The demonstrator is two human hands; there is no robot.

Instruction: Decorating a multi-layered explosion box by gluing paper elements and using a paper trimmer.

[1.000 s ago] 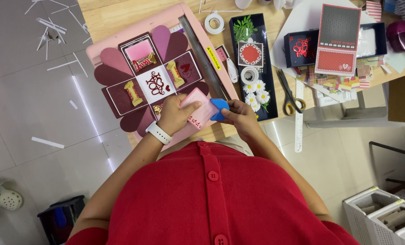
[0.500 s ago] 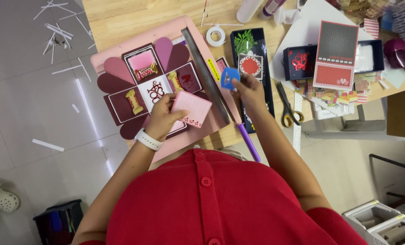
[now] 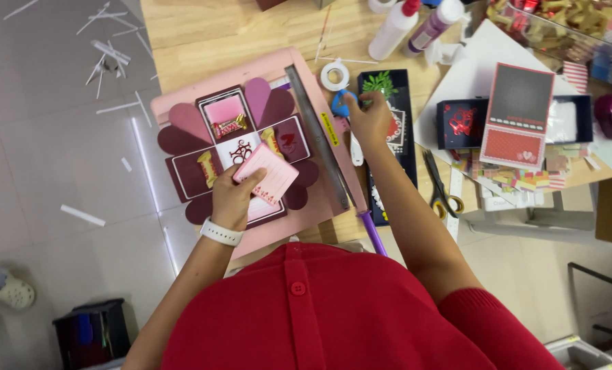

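Left hand [image 3: 232,199], white band on the wrist, grip closed on a small pink card [image 3: 267,173], thumb on top, fingers under. The card is tilted and held just over the unfolded maroon box [image 3: 182,175], which lies flat on a pink mat [image 3: 299,75] on the wooden counter [image 3: 210,27].

Right hand [image 3: 369,118] is stretched out to the far side of a metal ruler [image 3: 316,133], over a black tray [image 3: 405,147]. Its fingers are curled round a blue item [image 3: 338,104], mostly hidden; cannot tell what it is, and the grip looks closed on it. A tape roll [image 3: 334,74] sits just beyond the fingers.

A purple handle [image 3: 373,233] pokes out under the right forearm. Scissors [image 3: 440,186] lie right of the tray. Further right, a grey and red card [image 3: 518,116] stands against a dark box [image 3: 460,123]. Two glue bottles [image 3: 396,26] are at the far edge. Paper strips [image 3: 107,51] are scattered on the floor, left.
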